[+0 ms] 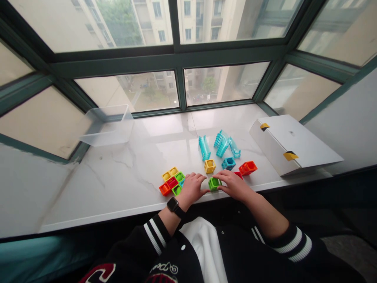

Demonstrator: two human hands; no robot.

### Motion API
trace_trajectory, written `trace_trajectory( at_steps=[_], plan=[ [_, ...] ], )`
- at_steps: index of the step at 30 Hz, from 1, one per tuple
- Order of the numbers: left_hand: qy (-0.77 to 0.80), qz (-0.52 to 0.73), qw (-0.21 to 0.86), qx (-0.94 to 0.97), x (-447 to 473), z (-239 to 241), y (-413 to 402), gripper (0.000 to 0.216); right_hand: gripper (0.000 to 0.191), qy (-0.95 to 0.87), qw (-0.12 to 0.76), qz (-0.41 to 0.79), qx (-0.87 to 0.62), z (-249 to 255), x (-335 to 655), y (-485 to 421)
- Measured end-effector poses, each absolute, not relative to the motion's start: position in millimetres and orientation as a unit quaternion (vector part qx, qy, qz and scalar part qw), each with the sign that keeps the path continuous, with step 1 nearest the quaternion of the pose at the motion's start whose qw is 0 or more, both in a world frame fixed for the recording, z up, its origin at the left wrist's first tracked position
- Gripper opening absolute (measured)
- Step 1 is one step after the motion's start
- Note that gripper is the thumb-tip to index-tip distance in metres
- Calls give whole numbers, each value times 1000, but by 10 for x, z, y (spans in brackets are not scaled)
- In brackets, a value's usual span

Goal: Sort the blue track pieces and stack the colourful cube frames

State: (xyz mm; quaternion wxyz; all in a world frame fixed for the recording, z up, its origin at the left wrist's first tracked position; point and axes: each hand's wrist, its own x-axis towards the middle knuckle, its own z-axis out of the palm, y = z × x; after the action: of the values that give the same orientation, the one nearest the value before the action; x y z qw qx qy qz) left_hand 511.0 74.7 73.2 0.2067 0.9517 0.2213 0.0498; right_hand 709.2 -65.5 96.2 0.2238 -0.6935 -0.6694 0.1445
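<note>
Both my hands meet on a green hollow cube (pixel 214 183) near the front edge of the white marble sill (pixel 123 177). My left hand (pixel 193 188), with a black watch on its wrist, pinches the cube from the left. From the right, my right hand (pixel 234 184) grips the same cube. Left of my left hand lies a joined cluster of yellow, red, green and orange cubes (pixel 172 181). A yellow cube (pixel 210 166), a blue cube (pixel 228 163) and a red-orange cube (pixel 247 168) stand just behind my hands.
Several translucent blue curved track pieces (pixel 220 143) lie behind the cubes. A white box (pixel 291 143) with yellow tape sits at the right. A clear plastic tub (pixel 107 125) stands at the back left by the window.
</note>
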Motion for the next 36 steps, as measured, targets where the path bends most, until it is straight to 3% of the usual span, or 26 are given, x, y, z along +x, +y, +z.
trace_trajectory(
  at_steps=[4,8,18,22,28,36],
  plan=[
    [273,136,218,927,4763,812,1025,25,53,-675,222,142,-689,923,7119,-684],
    [392,209,160,882,4346,732,1320,23,60,-673,233,136,-688,995,7120,-710],
    [416,237,176,860,3967,458,1485,30,23,-692,313,72,-647,1397,6764,-404],
    [424,224,168,861,4092,404,1424,35,23,-726,244,109,-634,1309,6409,-128],
    [434,207,123,868,4269,380,1253,39,43,-703,85,162,-687,1083,5944,118],
    [406,198,120,884,4322,364,1169,34,29,-671,15,185,-718,949,5902,134]
  ],
)
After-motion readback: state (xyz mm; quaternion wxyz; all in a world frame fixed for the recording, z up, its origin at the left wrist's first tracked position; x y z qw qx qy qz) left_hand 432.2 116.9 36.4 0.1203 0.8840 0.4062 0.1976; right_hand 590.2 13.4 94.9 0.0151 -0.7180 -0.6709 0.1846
